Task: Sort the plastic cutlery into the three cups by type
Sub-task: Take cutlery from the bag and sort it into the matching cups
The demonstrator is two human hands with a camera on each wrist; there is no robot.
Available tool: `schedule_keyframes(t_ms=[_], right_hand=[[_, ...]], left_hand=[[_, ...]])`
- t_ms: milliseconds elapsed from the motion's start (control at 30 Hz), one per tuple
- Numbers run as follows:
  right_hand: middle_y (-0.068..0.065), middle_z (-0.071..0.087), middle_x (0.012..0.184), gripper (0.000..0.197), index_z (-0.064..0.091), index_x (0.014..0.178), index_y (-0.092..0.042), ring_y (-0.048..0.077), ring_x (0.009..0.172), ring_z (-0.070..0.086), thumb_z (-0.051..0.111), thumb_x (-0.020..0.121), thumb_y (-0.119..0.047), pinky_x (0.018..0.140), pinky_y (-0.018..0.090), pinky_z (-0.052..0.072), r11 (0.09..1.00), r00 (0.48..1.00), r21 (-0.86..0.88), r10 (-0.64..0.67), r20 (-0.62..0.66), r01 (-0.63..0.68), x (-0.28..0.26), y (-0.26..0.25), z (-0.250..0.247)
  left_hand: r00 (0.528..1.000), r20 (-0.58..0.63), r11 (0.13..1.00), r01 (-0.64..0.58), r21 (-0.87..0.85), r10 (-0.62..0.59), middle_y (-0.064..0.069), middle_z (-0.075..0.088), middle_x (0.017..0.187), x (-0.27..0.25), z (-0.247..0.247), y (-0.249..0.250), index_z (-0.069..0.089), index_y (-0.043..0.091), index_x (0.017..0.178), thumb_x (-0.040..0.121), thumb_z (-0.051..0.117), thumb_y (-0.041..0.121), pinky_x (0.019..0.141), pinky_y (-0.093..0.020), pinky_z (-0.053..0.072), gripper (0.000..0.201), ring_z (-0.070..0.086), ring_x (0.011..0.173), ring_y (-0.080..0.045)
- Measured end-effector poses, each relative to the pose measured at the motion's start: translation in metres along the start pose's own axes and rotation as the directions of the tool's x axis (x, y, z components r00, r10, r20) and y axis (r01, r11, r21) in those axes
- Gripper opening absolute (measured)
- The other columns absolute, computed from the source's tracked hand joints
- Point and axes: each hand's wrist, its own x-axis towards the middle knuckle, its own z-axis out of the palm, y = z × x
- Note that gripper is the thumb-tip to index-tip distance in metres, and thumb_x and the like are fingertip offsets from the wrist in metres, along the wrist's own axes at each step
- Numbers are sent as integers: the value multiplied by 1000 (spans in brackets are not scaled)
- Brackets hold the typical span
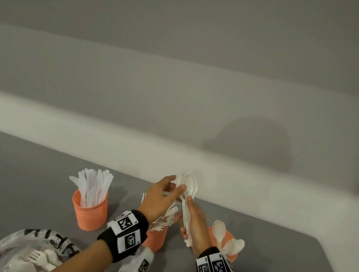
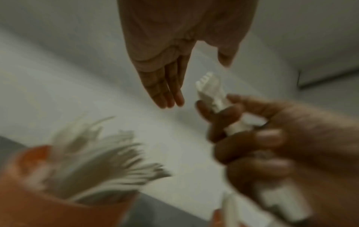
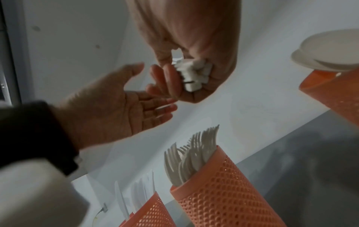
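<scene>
White spoons [image 1: 187, 190] bunched in right hand [image 1: 194, 223], left hand [image 1: 161, 198] fingers loose at bowls; might fan out, slip if grip eases

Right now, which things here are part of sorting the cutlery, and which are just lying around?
Part of the job:
- stack of spoons, gripped by the right hand
- left hand, open beside the spoon bowls
- knife cup
- fork cup
- spoon cup
- plastic bag of unsorted cutlery

Just lying about:
- grey table
- white wall
</scene>
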Motion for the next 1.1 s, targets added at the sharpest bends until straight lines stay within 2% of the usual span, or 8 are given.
schedule_keyframes(t_ms=[133,233,333,433,533,700,867,1100], right_hand=[[4,53,63,34,55,105,-12,8,37,43,31,99,-36,36,18,29,999,999,4,-40,-10,40,-3,1,4],[8,53,69,39,54,113,-12,9,41,47,25,101,-36,38,20,34,999,999,-10,-49,-21,49,-6,1,-1],[8,57,65,37,54,105,-13,11,41,52,24,101,-34,38,21,41,999,998,-1,-42,-42,42,-7,-2,-5],[8,54,59,34,52,99,-12,12,40,54,25,102,-32,41,23,47,998,996,17,-54,-69,55,-7,-4,-7],[4,40,54,38,53,101,-9,8,34,40,23,102,-32,37,20,39,998,995,19,-55,-88,57,-7,-3,-7],[-6,35,48,37,58,99,-18,5,35,29,28,100,-40,37,18,27,995,993,-40,-94,-70,91,-10,-3,0],[-6,38,49,22,57,103,-20,6,34,37,39,99,-32,35,19,34,991,993,-72,-116,-36,113,-15,-6,0],[-3,41,57,21,54,94,-24,5,39,36,37,98,-36,40,19,33,976,990,-183,-132,-51,121,-16,-10,0]], left_hand=[[997,30,969,78,-234,-73,-17,59,73,-3,13,10,56,0,89,97,40,28,68,-43,50,33,55,68,-30],[997,17,943,77,-325,-75,-13,58,70,-9,17,16,56,7,82,100,30,21,57,-33,43,35,52,68,-33],[984,-163,942,16,-335,-75,-11,65,81,-6,16,19,57,14,91,100,29,25,67,-32,52,32,64,75,-27],[950,-293,889,-41,-456,-107,-5,56,60,-1,8,24,55,17,93,100,31,27,56,-25,53,27,59,52,-13],[961,-254,901,-11,-433,-111,1,39,56,4,5,30,57,14,87,96,45,22,40,-17,36,17,37,40,-6],[984,-169,957,7,-291,-58,7,53,60,-3,14,30,61,14,76,86,61,13,44,-11,33,10,47,41,1],[974,-223,995,8,-102,-31,3,56,63,-3,14,26,56,15,69,84,58,11,58,-24,41,16,48,54,-10],[946,-315,987,-118,-107,79,-9,63,81,-12,17,31,57,6,93,88,57,13,41,-10,42,9,54,54,-14]])
